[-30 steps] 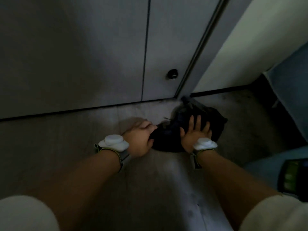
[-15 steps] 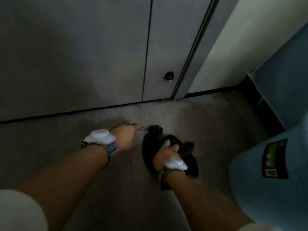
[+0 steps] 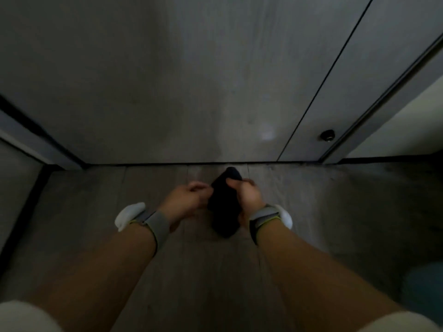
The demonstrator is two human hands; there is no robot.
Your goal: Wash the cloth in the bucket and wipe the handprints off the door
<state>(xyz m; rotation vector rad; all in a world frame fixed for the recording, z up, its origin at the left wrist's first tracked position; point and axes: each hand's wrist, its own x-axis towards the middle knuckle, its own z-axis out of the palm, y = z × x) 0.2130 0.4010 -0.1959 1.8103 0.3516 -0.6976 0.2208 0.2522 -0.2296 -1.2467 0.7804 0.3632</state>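
Hands [image 3: 223, 200] bunch dark cloth [image 3: 224, 207] above floor, door [image 3: 191, 80] at 12 o'clock.
Right hand [image 3: 248, 196] grips the cloth; left hand [image 3: 187, 200] pinches its edge. Judged soft, limp, likely damp: hold gathered. Versus earlier: cloth lifted off floor, view swung left, bucket [image 3: 424, 286] now at 4 o'clock.

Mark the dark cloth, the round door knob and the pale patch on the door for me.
dark cloth [image 3: 224, 207], head view, middle of the bunched fabric between the hands.
round door knob [image 3: 327, 135], head view, centre of the knob face.
pale patch [image 3: 266, 133], head view, middle of the light smudge on the door panel.
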